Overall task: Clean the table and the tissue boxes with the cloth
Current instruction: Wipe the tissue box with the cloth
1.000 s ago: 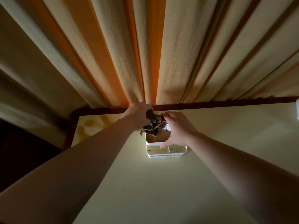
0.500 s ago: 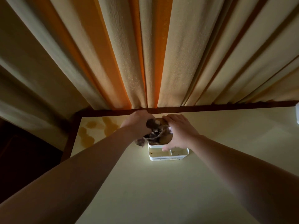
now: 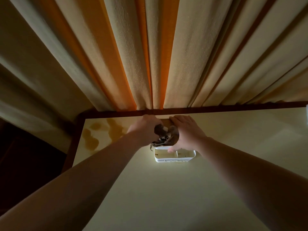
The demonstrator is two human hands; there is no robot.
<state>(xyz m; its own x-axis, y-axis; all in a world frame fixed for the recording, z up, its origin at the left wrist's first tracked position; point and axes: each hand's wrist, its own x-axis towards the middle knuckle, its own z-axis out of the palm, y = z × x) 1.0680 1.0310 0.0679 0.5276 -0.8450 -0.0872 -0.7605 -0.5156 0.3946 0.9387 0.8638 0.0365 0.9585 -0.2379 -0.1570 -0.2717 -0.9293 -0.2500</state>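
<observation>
- Hands hide most of your box (image 3: 166,122): left hand (image 3: 144,129) clamps the cloth (image 3: 162,136), right hand (image 3: 186,133) grips its side.
- Stains (image 3: 90,139) on the table (image 3: 166,197) look dim.

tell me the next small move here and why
Probably keep the right hand steadying the tissue box while the left hand drags the dark cloth down its near face: the cloth is bunched there, and the white tray below shows brown specks to wipe next.
</observation>
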